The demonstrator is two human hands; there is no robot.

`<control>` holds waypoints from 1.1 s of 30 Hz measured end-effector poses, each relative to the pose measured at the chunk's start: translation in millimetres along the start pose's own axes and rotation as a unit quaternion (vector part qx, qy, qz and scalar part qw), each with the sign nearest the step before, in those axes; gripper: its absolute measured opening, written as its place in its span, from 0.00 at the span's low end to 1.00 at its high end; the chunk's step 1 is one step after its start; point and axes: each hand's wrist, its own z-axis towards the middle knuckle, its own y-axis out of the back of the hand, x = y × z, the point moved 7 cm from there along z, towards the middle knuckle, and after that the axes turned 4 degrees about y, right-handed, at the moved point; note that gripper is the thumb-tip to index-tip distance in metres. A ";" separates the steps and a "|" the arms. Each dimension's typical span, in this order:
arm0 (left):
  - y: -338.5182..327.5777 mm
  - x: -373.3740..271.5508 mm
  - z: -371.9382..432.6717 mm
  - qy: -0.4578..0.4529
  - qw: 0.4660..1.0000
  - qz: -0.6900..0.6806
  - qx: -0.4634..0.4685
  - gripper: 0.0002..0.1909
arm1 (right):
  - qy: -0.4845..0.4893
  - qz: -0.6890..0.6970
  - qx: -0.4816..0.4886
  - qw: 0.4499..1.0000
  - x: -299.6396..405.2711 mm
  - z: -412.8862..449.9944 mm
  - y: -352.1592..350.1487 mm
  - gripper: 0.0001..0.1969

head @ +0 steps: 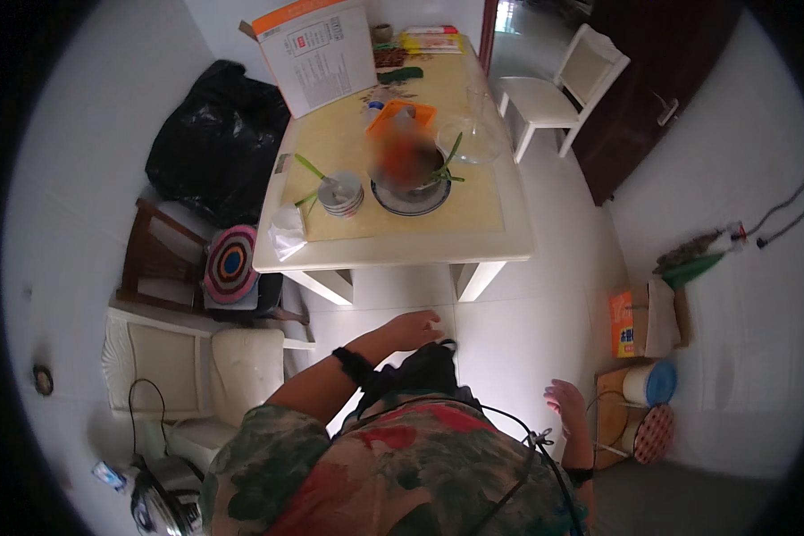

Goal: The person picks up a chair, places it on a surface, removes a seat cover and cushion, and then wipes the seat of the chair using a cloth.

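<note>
My left hand (413, 330) hangs in front of my body, fingers loosely bent, with nothing seen in it. Off to my right, my right hand (565, 400) is lifted with its fingers apart and holds nothing. Neither touches the table (402, 251) beyond them. On the table stand stacked bowls (341, 204) with a green-handled utensil (309, 166) resting in the top one. Beside them is a blue-rimmed plate (412, 204) under a blurred reddish item and green stalks (454, 153). An orange basket (430, 114) lies behind, and a crumpled white bag (287, 231) sits at the near left corner.
A large cardboard box (321, 60) leans at the table's far left. Left of the table are a black plastic bag (218, 141), a round striped cushion (232, 264) and cream chairs (244, 368). At right are a white chair (543, 104), a door (633, 87) and a wooden rack (610, 422).
</note>
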 end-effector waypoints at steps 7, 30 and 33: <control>-23.7 -99.7 75.7 -0.080 0.996 0.016 0.039 0.25 | 0.104 0.023 -0.019 0.994 90.9 52.9 77.3 0.17; 33.1 -266.8 236.9 -0.038 0.982 -0.088 -0.160 0.21 | 0.138 0.023 -0.078 0.987 277.8 256.8 314.8 0.15; 33.4 -263.4 230.8 -0.016 0.961 -0.114 -0.251 0.21 | 0.138 -0.028 0.016 0.990 320.0 306.7 299.7 0.17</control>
